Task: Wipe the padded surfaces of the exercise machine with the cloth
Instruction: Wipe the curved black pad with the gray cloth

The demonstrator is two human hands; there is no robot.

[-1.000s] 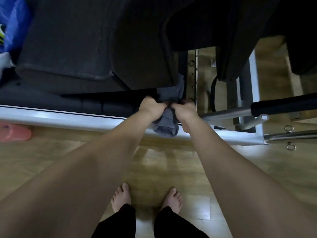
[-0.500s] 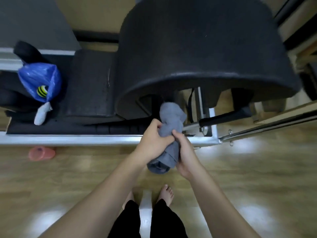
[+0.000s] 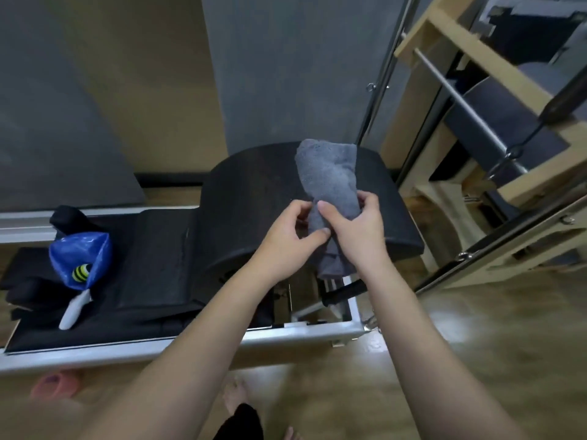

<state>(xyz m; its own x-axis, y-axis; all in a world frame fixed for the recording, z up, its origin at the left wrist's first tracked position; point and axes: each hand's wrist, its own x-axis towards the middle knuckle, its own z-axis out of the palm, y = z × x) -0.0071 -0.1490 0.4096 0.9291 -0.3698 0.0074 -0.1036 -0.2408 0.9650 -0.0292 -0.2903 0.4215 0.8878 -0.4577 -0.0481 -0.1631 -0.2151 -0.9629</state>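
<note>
A grey cloth [image 3: 327,182] is bunched upright between both hands, held in the air above the black curved padded arc [image 3: 247,198] of the exercise machine. My left hand [image 3: 292,239] pinches the cloth's lower left side with thumb and fingers. My right hand [image 3: 359,230] grips its right side, and the cloth's tail hangs below that hand. The cloth's top end rises past the arc's far edge. A flat black pad [image 3: 152,255] lies to the left of the arc, on the machine's silver frame [image 3: 133,347].
A blue bag with a yellow-striped toy [image 3: 81,262] and a white handle [image 3: 74,309] lie on the pad's left end. A pink slipper [image 3: 54,382] sits on the wooden floor by the frame. Wooden equipment with metal bars [image 3: 476,122] stands at the right.
Both hands lifted the cloth from low by the frame up over the arc. The view rose from the floor and feet toward the machine and wall.
</note>
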